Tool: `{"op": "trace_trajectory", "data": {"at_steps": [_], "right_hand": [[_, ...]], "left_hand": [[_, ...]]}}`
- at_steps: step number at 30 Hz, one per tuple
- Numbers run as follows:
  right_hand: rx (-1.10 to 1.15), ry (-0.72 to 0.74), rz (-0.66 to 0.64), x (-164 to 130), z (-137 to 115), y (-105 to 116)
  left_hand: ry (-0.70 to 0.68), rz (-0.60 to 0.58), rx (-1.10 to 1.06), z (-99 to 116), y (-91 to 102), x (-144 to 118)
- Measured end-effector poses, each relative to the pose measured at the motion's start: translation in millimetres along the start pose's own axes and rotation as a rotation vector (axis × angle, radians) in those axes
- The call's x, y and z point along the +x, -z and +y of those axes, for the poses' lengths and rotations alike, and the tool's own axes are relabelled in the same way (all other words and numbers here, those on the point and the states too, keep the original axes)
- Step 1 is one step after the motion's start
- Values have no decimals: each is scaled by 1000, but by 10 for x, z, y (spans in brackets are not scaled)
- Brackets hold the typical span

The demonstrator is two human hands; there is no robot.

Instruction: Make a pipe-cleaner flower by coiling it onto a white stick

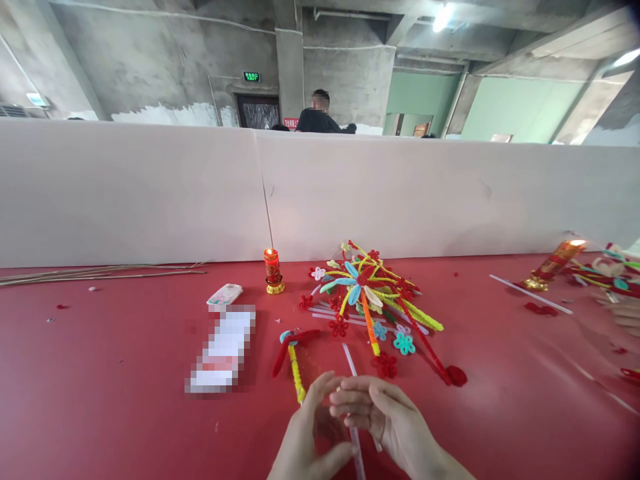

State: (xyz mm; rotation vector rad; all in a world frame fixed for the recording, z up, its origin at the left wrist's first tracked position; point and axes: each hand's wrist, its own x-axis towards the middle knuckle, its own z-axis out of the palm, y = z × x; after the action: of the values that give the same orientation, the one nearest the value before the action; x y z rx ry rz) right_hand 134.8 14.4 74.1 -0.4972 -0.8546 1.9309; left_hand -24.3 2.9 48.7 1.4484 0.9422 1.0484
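Two bare hands meet at the bottom of the head view, low over a red table (100, 400). Left hand (307, 433) and right hand (383, 417) both pinch a thin white stick (350, 363), which runs up between their fingers and out beyond them. Just left of it lies a red and yellow pipe-cleaner piece (293, 357). Farther back sits a heap of colourful pipe-cleaner flowers (370, 293), with a small red candle (273, 270) to its left. Another person's hand (627, 315) rests at the right edge.
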Motion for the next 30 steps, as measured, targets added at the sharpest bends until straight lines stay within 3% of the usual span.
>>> {"op": "trace_trajectory", "data": {"at_steps": [3,6,11,17,21,24,26,28,30], "right_hand": [[47,-52,-184,-25,18,-22],[68,-18,-204,-20,6,15],[92,93,-64,22,-71,100],[65,193,203,50,-92,161],[-14,259,529,90,-37,219],[-81,256,629,93,23,224],[-136,217,545,62,74,204],[-185,131,364,7,132,180],[-220,18,181,-49,187,159]], "left_hand": [[126,-68,-167,-19,-46,-4],[275,-25,-224,9,-63,10],[351,83,-323,98,-36,64],[300,127,-395,125,-22,80],[109,132,-198,80,1,24],[-201,55,154,4,63,-41],[-513,-13,465,-28,111,-70],[-798,-18,792,-21,139,-75],[-943,58,1085,15,139,-57]]}}
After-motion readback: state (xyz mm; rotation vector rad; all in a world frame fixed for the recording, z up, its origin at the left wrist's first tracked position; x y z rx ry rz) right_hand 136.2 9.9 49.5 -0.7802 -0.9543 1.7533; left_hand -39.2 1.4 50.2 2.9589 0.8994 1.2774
